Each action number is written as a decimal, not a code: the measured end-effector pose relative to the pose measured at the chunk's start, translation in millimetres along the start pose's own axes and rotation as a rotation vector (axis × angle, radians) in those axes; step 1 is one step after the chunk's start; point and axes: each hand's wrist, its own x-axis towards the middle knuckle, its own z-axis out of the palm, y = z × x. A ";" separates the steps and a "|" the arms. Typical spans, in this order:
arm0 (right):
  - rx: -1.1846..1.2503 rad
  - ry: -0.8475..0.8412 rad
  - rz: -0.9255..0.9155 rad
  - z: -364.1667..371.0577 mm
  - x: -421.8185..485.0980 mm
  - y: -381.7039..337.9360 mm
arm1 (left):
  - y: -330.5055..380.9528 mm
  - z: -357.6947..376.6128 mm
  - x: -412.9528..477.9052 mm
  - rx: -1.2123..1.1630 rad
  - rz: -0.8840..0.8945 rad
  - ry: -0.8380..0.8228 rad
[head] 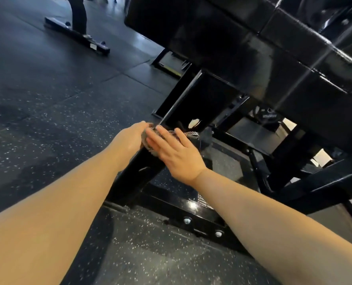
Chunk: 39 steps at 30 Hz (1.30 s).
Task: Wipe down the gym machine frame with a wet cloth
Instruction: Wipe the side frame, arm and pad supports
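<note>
We are pressing the grey cloth (147, 145) on the slanted black frame bar (138, 175). Our right hand (177, 155) is lying flat on it, fingers straight. Our left hand (132, 136) is curling round the cloth's other side.

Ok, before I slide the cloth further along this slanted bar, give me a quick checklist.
1. Cloth lying on the slanted bar: ok.
2. Right hand flat on the cloth, fingers straight: ok.
3. Left hand gripping the cloth's edge: cannot tell, its fingertips are hidden.
4. Cloth wet enough: cannot tell.
5. Bar below the hands free to wipe: ok, bare metal.
6. Room above the hands: not ok, the bar meets the upright post just ahead.
</note>
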 end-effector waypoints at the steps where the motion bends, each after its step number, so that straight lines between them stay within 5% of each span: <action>1: -0.020 0.008 -0.022 -4.7 -0.9 9.8 | 0.7 0.1 0.7 -0.007 -0.013 0.017; 6: -0.016 0.286 0.549 -31.2 -7.6 76.7 | 13.6 9.6 8.1 -0.042 -0.088 -0.027; 11: 0.092 0.293 0.648 -19.9 2.8 57.2 | 5.0 15.9 17.8 0.007 -0.065 0.021; 19: 0.075 -0.010 0.237 -1.9 -21.8 -0.2 | -1.3 13.6 12.8 -0.020 -0.006 0.031; 28: -0.019 0.279 0.631 -26.1 14.4 58.1 | 10.0 17.8 27.0 -0.015 -0.104 0.024; 36: -0.020 -0.131 0.008 -6.3 21.4 -23.0 | -5.5 -4.7 16.9 -0.182 -0.082 0.126; 39: -0.037 -0.027 0.069 -20.8 16.8 14.2 | 3.1 -4.7 21.0 -0.216 -0.158 0.109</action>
